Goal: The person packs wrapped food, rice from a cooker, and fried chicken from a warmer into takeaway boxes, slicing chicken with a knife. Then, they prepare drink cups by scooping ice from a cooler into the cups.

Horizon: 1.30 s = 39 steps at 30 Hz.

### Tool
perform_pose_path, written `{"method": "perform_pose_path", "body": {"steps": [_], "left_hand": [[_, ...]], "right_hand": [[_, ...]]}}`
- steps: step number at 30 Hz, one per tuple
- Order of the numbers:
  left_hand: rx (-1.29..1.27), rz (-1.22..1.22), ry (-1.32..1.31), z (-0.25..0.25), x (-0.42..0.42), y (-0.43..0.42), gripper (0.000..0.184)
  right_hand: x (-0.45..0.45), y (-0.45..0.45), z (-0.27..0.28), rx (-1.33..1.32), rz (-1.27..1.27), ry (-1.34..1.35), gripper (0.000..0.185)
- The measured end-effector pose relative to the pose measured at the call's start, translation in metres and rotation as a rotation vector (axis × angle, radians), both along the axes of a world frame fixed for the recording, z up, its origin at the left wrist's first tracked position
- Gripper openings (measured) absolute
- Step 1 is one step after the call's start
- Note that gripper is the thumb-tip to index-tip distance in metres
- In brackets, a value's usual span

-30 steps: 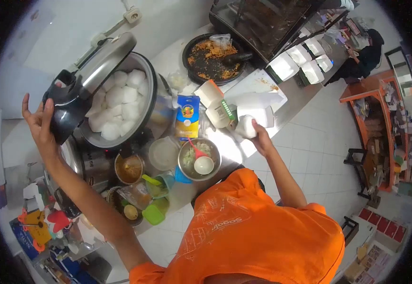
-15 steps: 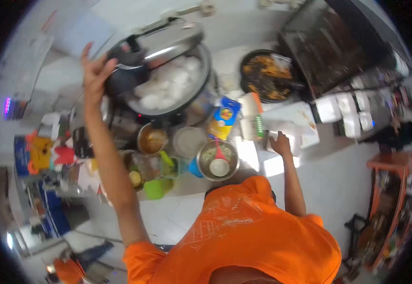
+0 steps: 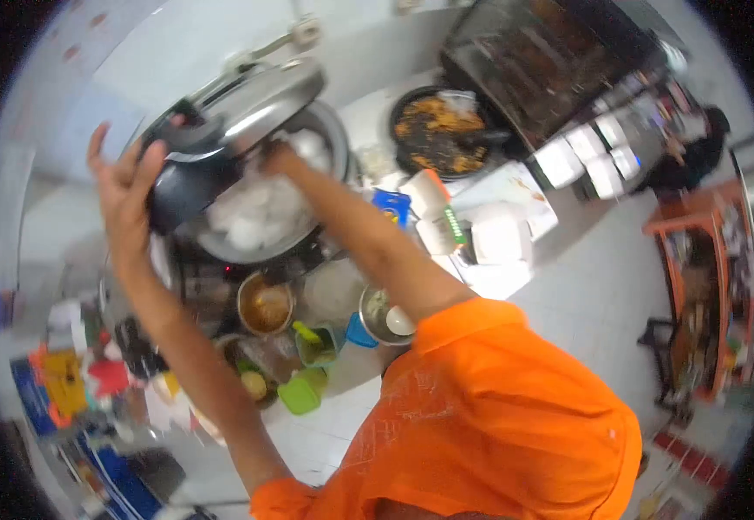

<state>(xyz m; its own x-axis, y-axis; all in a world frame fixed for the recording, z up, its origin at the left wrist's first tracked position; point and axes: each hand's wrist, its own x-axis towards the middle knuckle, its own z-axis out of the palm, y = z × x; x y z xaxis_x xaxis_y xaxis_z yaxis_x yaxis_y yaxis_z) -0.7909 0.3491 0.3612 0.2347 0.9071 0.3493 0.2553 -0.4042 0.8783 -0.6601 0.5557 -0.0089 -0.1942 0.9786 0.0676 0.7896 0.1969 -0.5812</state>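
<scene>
My left hand (image 3: 124, 182) is at the left of a large cooker (image 3: 339, 147), fingers stretched and spread, some against the black part of its raised lid (image 3: 260, 104). Whether it bears the lid's weight I cannot tell. My right hand (image 3: 277, 161) reaches over the cooker's rim, under the lid, among white bundles (image 3: 251, 212) that look like wrapped packets. Its fingers are blurred and partly hidden, so a hold on a bundle does not show.
A black pan (image 3: 407, 160) with orange-brown food stands right of the cooker. An open white foam box (image 3: 500, 238) lies nearer me. A pot of brown sauce (image 3: 264, 303), a steel bowl (image 3: 372, 316) and green containers (image 3: 303, 390) line the front edge.
My right hand has moved from the foam box at the right to the cooker's inside. The view has shifted, and my left hand stays by the raised lid.
</scene>
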Motion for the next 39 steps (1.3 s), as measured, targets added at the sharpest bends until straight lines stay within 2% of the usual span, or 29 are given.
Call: {"method": "perform_pose_path", "body": {"steps": [2, 3, 5, 8, 10, 12, 14, 17, 19, 21, 22, 24, 26, 28, 29, 30, 31, 32, 33, 34, 37, 39], "left_hand": [[-0.01, -0.009, -0.078, -0.002, 0.003, 0.006, 0.09], [-0.026, 0.014, -0.125, -0.001, 0.005, 0.002, 0.09], [-0.013, 0.111, -0.144, 0.002, 0.013, -0.005, 0.089], [-0.027, 0.064, -0.163, 0.002, 0.011, -0.003, 0.088], [-0.041, 0.069, -0.137, -0.002, 0.005, -0.001, 0.086], [-0.043, 0.044, -0.137, -0.005, 0.003, 0.0, 0.087], [-0.037, -0.001, -0.173, -0.008, 0.005, -0.004, 0.091], [-0.087, 0.031, -0.131, -0.018, 0.005, -0.018, 0.091], [-0.076, 0.038, -0.097, -0.024, 0.009, -0.033, 0.092], [-0.071, 0.07, -0.034, -0.033, 0.016, -0.047, 0.093], [-0.07, 0.099, 0.008, -0.041, 0.018, -0.057, 0.092], [-0.066, 0.14, 0.008, -0.061, 0.029, -0.077, 0.09], [-0.061, 0.166, -0.081, -0.091, 0.045, -0.098, 0.088], [-0.107, 0.272, -0.141, -0.129, 0.053, -0.111, 0.083], [-0.134, 0.321, -0.169, -0.147, 0.058, -0.115, 0.081], [-0.12, 0.362, -0.171, -0.165, 0.059, -0.117, 0.08], [-0.102, 0.404, -0.175, -0.181, 0.06, -0.117, 0.079], [-0.079, 0.456, -0.184, -0.189, 0.068, -0.118, 0.079], [-0.031, 0.526, -0.266, -0.185, 0.091, -0.121, 0.061], [0.021, 0.566, -0.178, -0.197, 0.09, -0.119, 0.051], [0.202, 0.655, 0.021, -0.239, 0.061, -0.1, 0.019], [0.208, 0.757, -0.02, -0.235, 0.071, -0.096, 0.024]], "right_hand": [[-0.041, -0.013, -0.015, 0.046, -0.327, 0.19, 0.091], [-0.039, -0.03, 0.005, -0.07, -0.341, 0.191, 0.091], [-0.032, -0.062, 0.087, -0.301, -0.357, 0.197, 0.089], [-0.035, -0.083, 0.111, -0.359, -0.416, 0.159, 0.069], [-0.06, -0.058, 0.062, -0.269, -0.379, 0.026, 0.066], [-0.051, -0.063, 0.07, -0.194, -0.227, -0.083, 0.061], [-0.029, -0.084, 0.079, -0.134, 0.047, -0.179, 0.055], [-0.001, -0.103, 0.113, 0.004, 0.152, -0.058, 0.06], [0.035, -0.141, 0.123, 0.289, 0.22, 0.164, 0.071], [0.107, -0.223, 0.174, 0.098, 0.245, 0.365, 0.076], [0.153, -0.272, 0.219, -0.173, 0.293, 0.484, 0.077], [0.219, -0.333, 0.203, -0.338, 0.301, 0.674, 0.072], [0.295, -0.383, 0.194, -0.305, 0.112, 0.705, 0.071], [0.377, -0.411, 0.162, -0.288, -0.279, 0.722, 0.069], [0.412, -0.417, 0.158, -0.218, -0.607, 0.518, 0.069], [0.459, -0.414, 0.127, -0.128, -0.833, 0.424, 0.07], [0.503, -0.407, 0.118, -0.134, -0.867, 0.684, 0.072], [0.548, -0.395, 0.09, -0.007, -0.936, 0.685, 0.074], [0.595, -0.38, 0.057, 0.048, -1.012, 0.551, 0.077], [0.635, -0.365, 0.029, 0.102, -1.077, 0.417, 0.08], [0.703, -0.318, -0.018, 0.051, -1.055, 0.1, 0.085], [0.725, -0.288, -0.046, -0.046, -1.008, 0.116, 0.087]]}}
